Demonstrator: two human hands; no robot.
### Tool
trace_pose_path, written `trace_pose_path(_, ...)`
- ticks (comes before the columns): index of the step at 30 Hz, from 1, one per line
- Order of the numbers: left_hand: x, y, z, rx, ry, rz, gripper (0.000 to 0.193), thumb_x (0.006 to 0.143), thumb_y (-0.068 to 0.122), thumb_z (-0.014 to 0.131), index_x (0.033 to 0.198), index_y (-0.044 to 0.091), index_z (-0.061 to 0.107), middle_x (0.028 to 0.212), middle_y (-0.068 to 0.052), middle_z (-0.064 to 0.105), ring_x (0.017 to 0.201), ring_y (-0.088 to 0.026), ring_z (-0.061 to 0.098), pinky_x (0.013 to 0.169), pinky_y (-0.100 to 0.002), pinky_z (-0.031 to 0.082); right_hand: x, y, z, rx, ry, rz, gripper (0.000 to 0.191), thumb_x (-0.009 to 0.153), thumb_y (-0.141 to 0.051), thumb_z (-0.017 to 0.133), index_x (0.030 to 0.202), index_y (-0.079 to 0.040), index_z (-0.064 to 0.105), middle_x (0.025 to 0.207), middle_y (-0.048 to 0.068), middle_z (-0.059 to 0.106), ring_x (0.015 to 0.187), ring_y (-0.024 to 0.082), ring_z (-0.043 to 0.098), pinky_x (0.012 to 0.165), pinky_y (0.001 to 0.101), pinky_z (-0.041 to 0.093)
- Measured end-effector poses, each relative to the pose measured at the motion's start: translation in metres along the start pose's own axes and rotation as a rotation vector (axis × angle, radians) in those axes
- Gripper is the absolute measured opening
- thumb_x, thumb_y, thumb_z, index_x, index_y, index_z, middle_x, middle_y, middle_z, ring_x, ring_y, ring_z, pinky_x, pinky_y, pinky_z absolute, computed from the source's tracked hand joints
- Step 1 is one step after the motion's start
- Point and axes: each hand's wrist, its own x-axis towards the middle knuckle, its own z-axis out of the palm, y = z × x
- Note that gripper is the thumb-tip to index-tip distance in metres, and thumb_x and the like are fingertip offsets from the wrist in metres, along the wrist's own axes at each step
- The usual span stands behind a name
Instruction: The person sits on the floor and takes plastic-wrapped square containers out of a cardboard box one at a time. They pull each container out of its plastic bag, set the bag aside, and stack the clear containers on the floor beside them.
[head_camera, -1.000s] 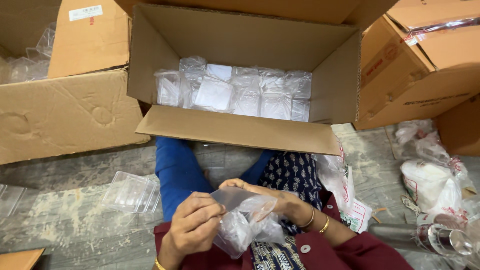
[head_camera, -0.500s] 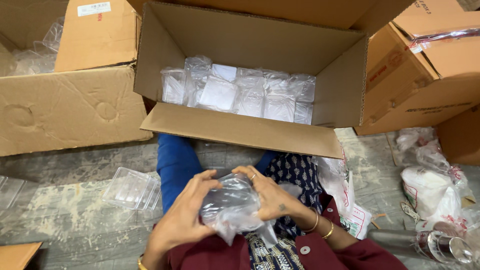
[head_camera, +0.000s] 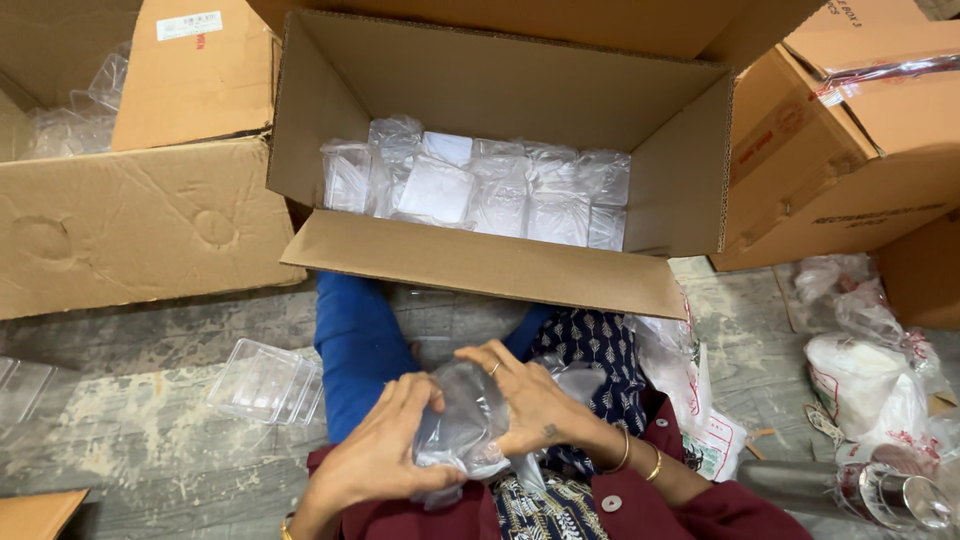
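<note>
Both hands in lap, closed around one clear plastic packet (head_camera: 462, 425): left hand (head_camera: 385, 455) cups its near side, right hand (head_camera: 525, 400) presses fingers over the top. Packet still being wrapped, by the look; not yet in the open cardboard box (head_camera: 500, 90) ahead. Box floor holds one row of similar wrapped packets (head_camera: 480, 185), most of the space above unfilled, so packing seems early. Empty clear trays (head_camera: 265, 382) lie on floor at left. Left carton (head_camera: 190, 75) carries a small white rectangular label (head_camera: 188, 24), red mark beneath. Brown cartons at right (head_camera: 850, 150), faint red print
</note>
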Motion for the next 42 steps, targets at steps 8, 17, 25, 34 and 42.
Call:
trace_pose_path(8,0.006,-0.002,0.004,-0.062,0.314,0.261,0.084,0.053,0.031,0.085,0.124,0.003,0.050,0.133,-0.024,0.048,0.124,-0.041,0.047,0.107,-0.044,0.038,-0.008,0.010,-0.005,0.150,0.030,-0.107,0.128,0.055,-0.051,0.090,0.160,-0.009,0.029,0.143,0.020,0.051,0.124,0.042,0.060,0.102,0.0492,0.050)
trace_pose_path(17,0.014,-0.006,0.003,-0.149,0.262,0.320,0.091,0.059,0.033,0.086,0.139,0.008,0.049,0.142,-0.024,0.047,0.136,-0.041,0.046,0.113,-0.046,0.039,-0.005,0.020,-0.004,0.235,0.182,-0.181,0.121,0.055,-0.054,0.091,0.151,-0.001,0.040,0.131,0.015,0.054,0.122,0.030,0.062,0.104,0.0377,0.052)
trace_pose_path(25,0.020,0.000,0.002,-0.172,0.285,0.412,0.100,0.059,0.036,0.087,0.147,0.011,0.046,0.141,-0.027,0.045,0.130,-0.043,0.050,0.109,-0.046,0.044,-0.004,0.014,-0.019,0.320,0.248,-0.326,0.121,0.054,-0.050,0.088,0.154,-0.001,0.041,0.136,0.015,0.050,0.128,0.031,0.058,0.111,0.0393,0.048)
trace_pose_path(34,0.036,0.005,0.008,-0.214,0.411,0.485,0.094,0.059,0.039,0.086,0.142,0.010,0.053,0.145,-0.027,0.047,0.135,-0.043,0.054,0.111,-0.048,0.049,-0.010,0.003,-0.029,0.401,0.310,-0.336,0.123,0.058,-0.050,0.088,0.159,-0.002,0.037,0.143,0.016,0.046,0.135,0.031,0.052,0.119,0.0415,0.046)
trace_pose_path(42,0.051,0.015,-0.002,-0.241,0.390,0.516,0.095,0.060,0.041,0.085,0.141,0.008,0.047,0.143,-0.025,0.046,0.131,-0.041,0.053,0.111,-0.048,0.047,-0.013,0.004,-0.024,0.662,0.357,-0.336,0.117,0.062,-0.037,0.089,0.160,-0.007,0.033,0.145,0.016,0.041,0.139,0.029,0.049,0.120,0.0392,0.042)
